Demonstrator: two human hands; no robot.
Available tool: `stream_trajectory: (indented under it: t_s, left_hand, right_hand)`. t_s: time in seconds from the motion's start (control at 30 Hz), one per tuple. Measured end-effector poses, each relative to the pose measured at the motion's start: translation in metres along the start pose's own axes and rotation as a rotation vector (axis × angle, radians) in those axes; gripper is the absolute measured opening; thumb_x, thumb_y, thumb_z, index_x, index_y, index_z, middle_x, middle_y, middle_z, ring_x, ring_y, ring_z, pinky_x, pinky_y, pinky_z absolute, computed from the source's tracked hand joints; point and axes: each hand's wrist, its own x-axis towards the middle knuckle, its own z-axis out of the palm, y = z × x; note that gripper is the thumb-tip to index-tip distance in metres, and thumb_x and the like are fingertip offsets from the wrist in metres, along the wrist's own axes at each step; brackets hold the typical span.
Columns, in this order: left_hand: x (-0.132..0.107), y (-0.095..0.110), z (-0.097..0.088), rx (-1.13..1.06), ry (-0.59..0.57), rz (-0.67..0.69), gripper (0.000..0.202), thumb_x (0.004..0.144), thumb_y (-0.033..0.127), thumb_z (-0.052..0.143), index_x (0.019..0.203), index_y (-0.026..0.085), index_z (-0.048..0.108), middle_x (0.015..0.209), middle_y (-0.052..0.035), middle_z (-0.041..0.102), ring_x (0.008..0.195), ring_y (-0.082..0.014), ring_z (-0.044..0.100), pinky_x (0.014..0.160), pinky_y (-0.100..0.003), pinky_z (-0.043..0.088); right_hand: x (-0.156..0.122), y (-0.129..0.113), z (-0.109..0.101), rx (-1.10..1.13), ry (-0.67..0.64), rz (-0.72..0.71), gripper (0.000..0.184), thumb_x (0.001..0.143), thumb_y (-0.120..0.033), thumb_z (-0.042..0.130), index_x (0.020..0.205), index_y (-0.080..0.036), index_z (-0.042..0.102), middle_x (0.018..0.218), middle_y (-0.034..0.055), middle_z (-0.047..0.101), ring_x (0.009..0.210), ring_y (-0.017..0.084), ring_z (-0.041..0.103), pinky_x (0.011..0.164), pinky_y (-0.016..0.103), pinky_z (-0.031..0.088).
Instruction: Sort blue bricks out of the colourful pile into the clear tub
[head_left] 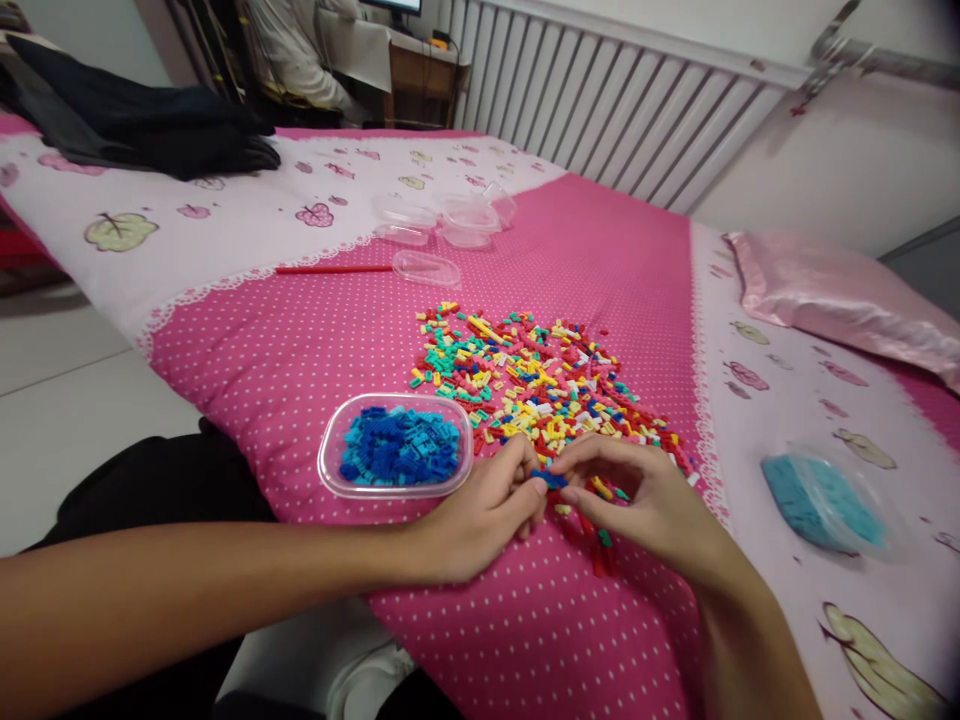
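Note:
Between my two hands is a small dark blue building block piece (551, 479), pinched at both ends. My left hand (491, 510) has its thumb and curled fingers closed on the piece's left end. The thumb and fingertips of my right hand (641, 490) close on its right end. A heap of small mixed-colour blocks (536, 375) in red, yellow, green, pink and white spreads just beyond my hands. Left of my left hand stands a clear plastic tub (327, 470) holding loose blue blocks (401, 445), darker on the left and lighter on the right.
Several clear empty tubs and lids (469, 215) lie farther back, near a thin red stick (334, 269). A tub of turquoise blocks (821, 500) sits at right, below a pink pillow (847, 295). Dark clothing (150, 110) lies far left. A person (300, 55) sits behind the bed.

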Motion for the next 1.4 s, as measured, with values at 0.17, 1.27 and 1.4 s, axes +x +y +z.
stream_trajectory:
  t_s: [0.17, 1.27, 1.4]
  left_hand:
    - [0.000, 0.000, 0.000, -0.023, -0.019, -0.001, 0.019, 0.102, 0.036, 0.038, 0.091, 0.021, 0.040, 0.077, 0.0022, 0.053, 0.067, -0.0121, 0.049, 0.065, -0.029, 0.039]
    - [-0.011, -0.007, 0.004, 0.318, -0.182, 0.407, 0.004, 0.087, 0.020, 0.050, 0.086, 0.021, 0.046, 0.066, 0.0042, 0.050, 0.056, -0.0112, 0.043, 0.054, -0.025, 0.033]
    - [-0.014, -0.017, 0.007, 0.502, -0.400, 0.543, 0.013, 0.077, 0.019, 0.057, 0.082, 0.023, 0.046, 0.057, 0.0055, 0.048, 0.051, -0.0131, 0.042, 0.051, -0.027, 0.030]
  right_hand:
    - [0.002, 0.002, 0.002, 0.008, 0.056, -0.006, 0.016, 0.084, -0.020, 0.070, 0.100, -0.022, 0.071, 0.088, 0.0029, 0.075, 0.077, 0.015, 0.072, 0.071, 0.026, 0.059]
    - [0.007, 0.016, 0.002, -0.011, 0.257, 0.033, 0.015, 0.098, -0.027, 0.056, 0.106, -0.028, 0.068, 0.096, 0.0016, 0.070, 0.089, 0.018, 0.067, 0.079, 0.030, 0.052]
    - [0.012, 0.013, 0.015, -0.252, 0.083, 0.000, 0.014, 0.094, -0.021, 0.060, 0.099, -0.024, 0.074, 0.101, 0.0049, 0.070, 0.096, 0.021, 0.065, 0.087, 0.035, 0.049]
